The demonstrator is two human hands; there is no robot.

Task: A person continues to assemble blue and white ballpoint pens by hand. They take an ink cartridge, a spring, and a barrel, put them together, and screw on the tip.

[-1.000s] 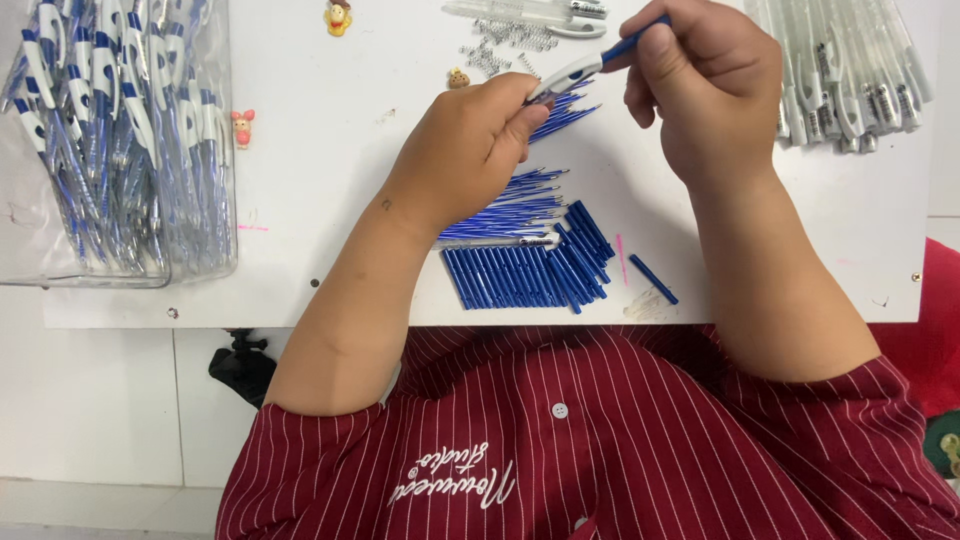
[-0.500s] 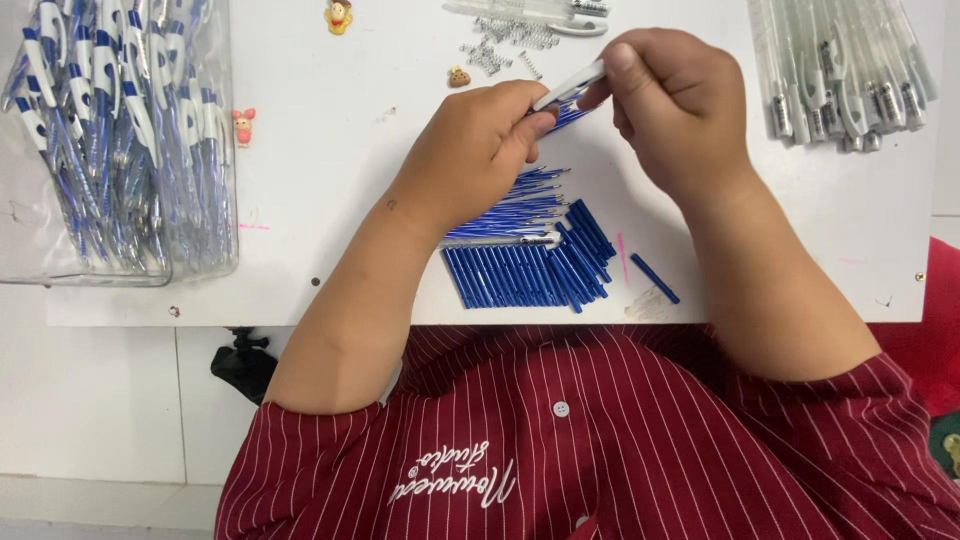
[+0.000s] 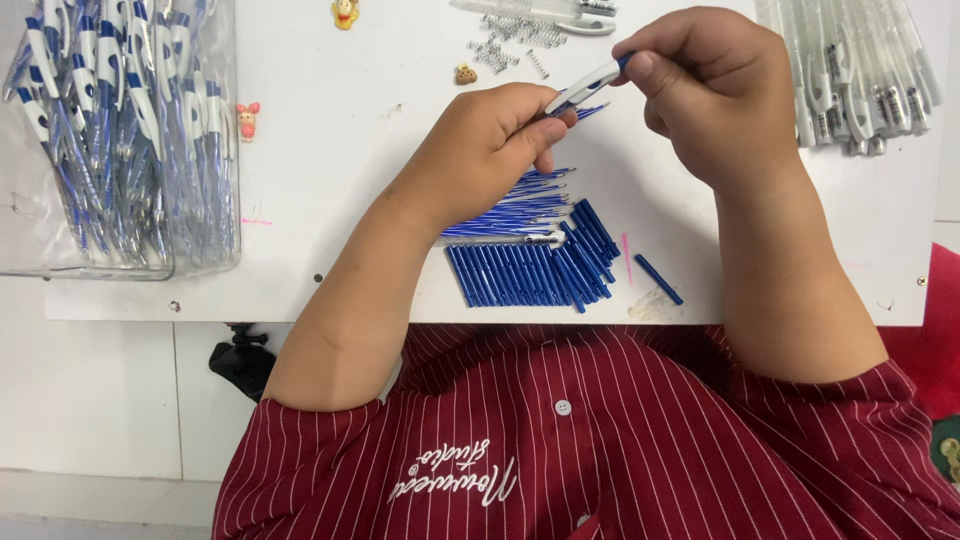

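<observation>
- Together, a white pen barrel (image 3: 583,86) is held by both hands above the white table (image 3: 340,170), near its far edge.
- Its lower end is pinched between the thumb and fingers of the left hand (image 3: 490,150), which are closed on it.
- Its upper end, where a blue part shows, is gripped by the closed fingers of the right hand (image 3: 715,95).
- Thin blue refills (image 3: 520,200) are seen fanned out on the table just under the left hand.
- Short blue tubes (image 3: 530,270) are laid in a neat row just beside them, near the front edge of the table.
- One blue tube (image 3: 658,279) is lying alone, a little to the right of the row.
- Small metal springs (image 3: 510,45) are scattered further away, behind the hands.
- White pen parts (image 3: 860,70) are piled at the far right.
- Finished blue and white pens (image 3: 110,120) are kept in a clear box (image 3: 200,265) at the far left, well apart from the hands.
</observation>
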